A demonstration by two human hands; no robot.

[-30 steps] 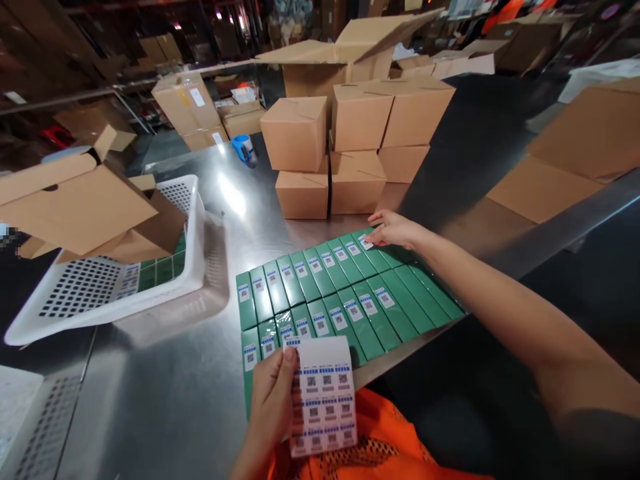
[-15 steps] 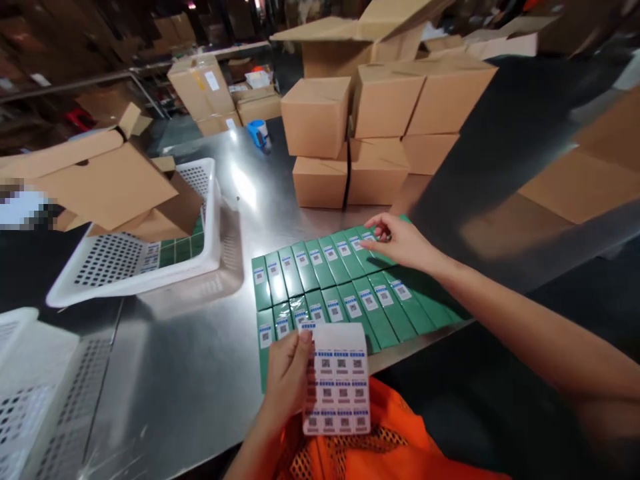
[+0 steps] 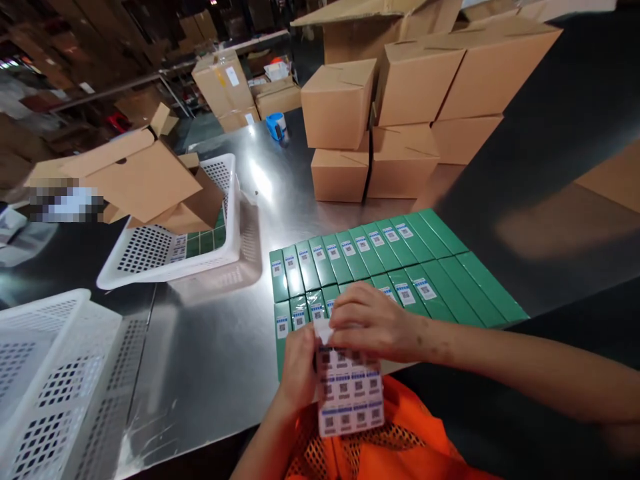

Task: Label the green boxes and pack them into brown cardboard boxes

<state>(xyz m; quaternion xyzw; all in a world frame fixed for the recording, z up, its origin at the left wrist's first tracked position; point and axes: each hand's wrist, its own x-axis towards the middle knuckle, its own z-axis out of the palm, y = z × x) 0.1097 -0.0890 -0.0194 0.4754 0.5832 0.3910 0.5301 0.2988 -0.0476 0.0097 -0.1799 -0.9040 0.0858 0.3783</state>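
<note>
My left hand [image 3: 299, 365] grips the left edge of a white sheet of QR-code labels [image 3: 351, 401], held low in front of the orange mesh vest. My right hand [image 3: 376, 323] lies over the sheet's top, fingers bent and closed at the white upper edge, which looks curled there. Whether a loose label is between those fingers is hidden. Just beyond both hands stand two rows of narrow green boxes [image 3: 367, 257]. Many carry a label on top; several at the right end of each row show bare green. My right hand covers part of the nearer row.
A white basket [image 3: 233, 207] at left holds green boxes and an open cardboard box [image 3: 145, 180]. Another white basket [image 3: 65, 347] sits nearer. Brown cartons [image 3: 340, 107] are stacked behind the green boxes. A blue tape dispenser [image 3: 275, 125] stands farther back on the metal table [image 3: 210, 360].
My right hand has moved from the far row's right end back to the label sheet. A label now shows on the far-row box where it was. The view has shifted slightly.
</note>
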